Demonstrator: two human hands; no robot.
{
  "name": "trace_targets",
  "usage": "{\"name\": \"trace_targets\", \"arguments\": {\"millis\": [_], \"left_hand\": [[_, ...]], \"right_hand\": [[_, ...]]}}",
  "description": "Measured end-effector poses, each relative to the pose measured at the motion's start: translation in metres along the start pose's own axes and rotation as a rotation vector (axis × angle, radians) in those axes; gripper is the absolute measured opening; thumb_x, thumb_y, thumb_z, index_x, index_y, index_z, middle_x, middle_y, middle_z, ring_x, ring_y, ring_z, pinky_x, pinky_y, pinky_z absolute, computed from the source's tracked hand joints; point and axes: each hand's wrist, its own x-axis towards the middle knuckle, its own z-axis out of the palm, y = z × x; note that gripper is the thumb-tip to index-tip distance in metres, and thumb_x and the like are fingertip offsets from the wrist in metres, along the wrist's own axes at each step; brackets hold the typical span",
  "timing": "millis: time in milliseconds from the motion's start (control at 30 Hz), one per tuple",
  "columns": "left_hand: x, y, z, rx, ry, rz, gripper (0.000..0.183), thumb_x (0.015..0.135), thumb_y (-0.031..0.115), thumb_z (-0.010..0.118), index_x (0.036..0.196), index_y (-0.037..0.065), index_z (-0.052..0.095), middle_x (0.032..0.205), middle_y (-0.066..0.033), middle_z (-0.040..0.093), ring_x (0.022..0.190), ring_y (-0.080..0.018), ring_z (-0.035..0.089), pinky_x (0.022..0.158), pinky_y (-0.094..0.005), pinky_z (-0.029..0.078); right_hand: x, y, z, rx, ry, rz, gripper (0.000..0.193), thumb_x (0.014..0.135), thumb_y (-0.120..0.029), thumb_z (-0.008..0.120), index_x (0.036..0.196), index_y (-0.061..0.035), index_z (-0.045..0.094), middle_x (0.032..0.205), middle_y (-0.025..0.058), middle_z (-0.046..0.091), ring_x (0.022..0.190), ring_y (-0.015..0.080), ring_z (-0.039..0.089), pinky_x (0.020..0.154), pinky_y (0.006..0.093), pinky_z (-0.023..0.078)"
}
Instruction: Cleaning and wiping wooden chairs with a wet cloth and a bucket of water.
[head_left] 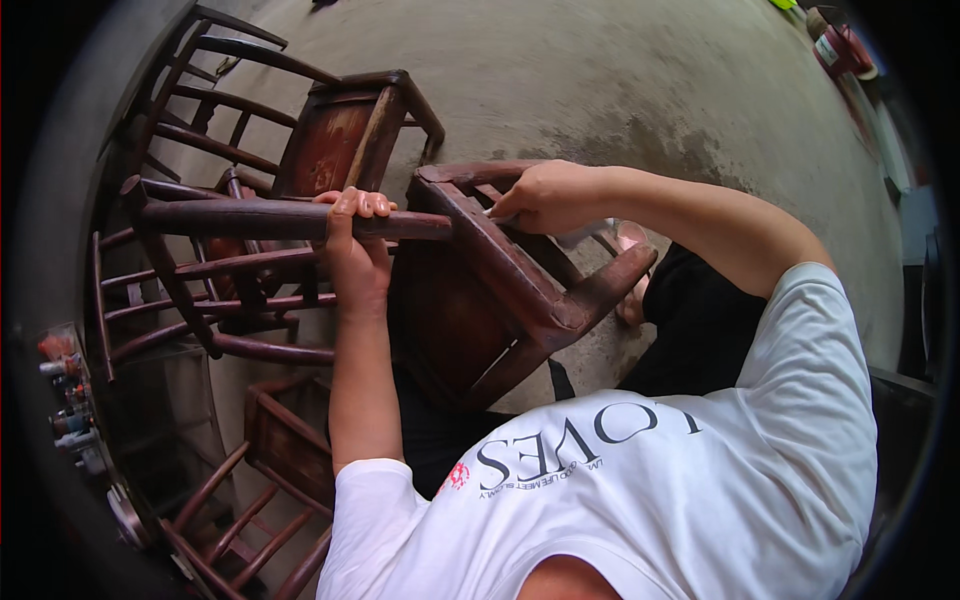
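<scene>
A dark red wooden chair (470, 318) is tipped over in front of me, with its legs and rungs pointing left. My left hand (358, 225) wraps its fingers round one thick wooden bar (250, 219) of this chair. At the seat frame (500, 245), my right hand (548, 196) is closed. A pale, thin tip shows past its fingers against the wood, and a blurred greyish piece shows below the hand. What kind of thing it holds cannot be made out.
Another worn red chair (325, 140) lies beyond my left hand. More chair frames crowd the left side, and one stool or chair (290, 435) stands near left. A reddish bucket (842, 50) sits far right. Damp patches mark the concrete floor (690, 150).
</scene>
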Motion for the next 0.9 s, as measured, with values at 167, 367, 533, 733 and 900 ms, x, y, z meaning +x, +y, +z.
{"name": "trace_targets", "arguments": {"millis": [167, 367, 533, 733, 900], "left_hand": [[-0.003, 0.0, 0.004, 0.019, 0.019, 0.004, 0.009, 0.084, 0.004, 0.054, 0.084, 0.01, 0.048, 0.066, -0.0036, 0.048, 0.065, -0.0169, 0.051, 0.07, -0.0358, 0.048], [0.003, 0.006, -0.009, -0.031, -0.012, 0.005, 0.008, 0.084, 0.005, 0.055, 0.083, 0.01, 0.048, 0.066, -0.0031, 0.047, 0.066, -0.0171, 0.051, 0.072, -0.0359, 0.046], [0.005, 0.003, -0.009, -0.054, -0.043, 0.007, 0.009, 0.084, 0.006, 0.054, 0.083, 0.01, 0.047, 0.067, -0.0031, 0.047, 0.066, -0.0172, 0.05, 0.072, -0.0357, 0.046], [0.001, -0.002, 0.004, -0.048, -0.052, -0.015, 0.008, 0.084, 0.006, 0.055, 0.084, 0.01, 0.048, 0.066, -0.0028, 0.047, 0.066, -0.0171, 0.05, 0.072, -0.0353, 0.046], [-0.002, -0.001, 0.003, 0.04, 0.014, 0.016, 0.008, 0.085, 0.006, 0.054, 0.083, 0.011, 0.048, 0.067, -0.003, 0.048, 0.066, -0.0168, 0.051, 0.072, -0.0351, 0.047]], "right_hand": [[-0.017, 0.014, 0.026, 0.408, 0.291, -0.068, 0.034, 0.075, -0.014, 0.051, 0.106, -0.006, 0.063, 0.082, 0.0183, 0.063, 0.073, 0.0304, 0.061, 0.073, 0.0367, 0.048], [-0.05, 0.03, 0.02, 0.474, 0.235, 0.022, 0.034, 0.071, -0.006, 0.049, 0.102, 0.0004, 0.062, 0.075, 0.0135, 0.063, 0.067, 0.0136, 0.056, 0.067, 0.0283, 0.046], [-0.026, 0.028, -0.005, 0.587, 0.379, 0.02, 0.029, 0.08, -0.014, 0.058, 0.108, -0.0054, 0.06, 0.095, 0.008, 0.061, 0.079, 0.0201, 0.058, 0.07, 0.0296, 0.045], [0.024, 0.015, 0.005, -0.11, 0.336, -0.04, 0.026, 0.083, -0.017, 0.057, 0.108, -0.0147, 0.06, 0.101, 0.0107, 0.06, 0.084, 0.0308, 0.06, 0.069, 0.0382, 0.048], [0.018, 0.005, -0.004, -0.093, 0.045, -0.054, 0.027, 0.079, -0.012, 0.052, 0.104, -0.0116, 0.061, 0.087, 0.0166, 0.063, 0.086, 0.0332, 0.061, 0.073, 0.0427, 0.047]]}}
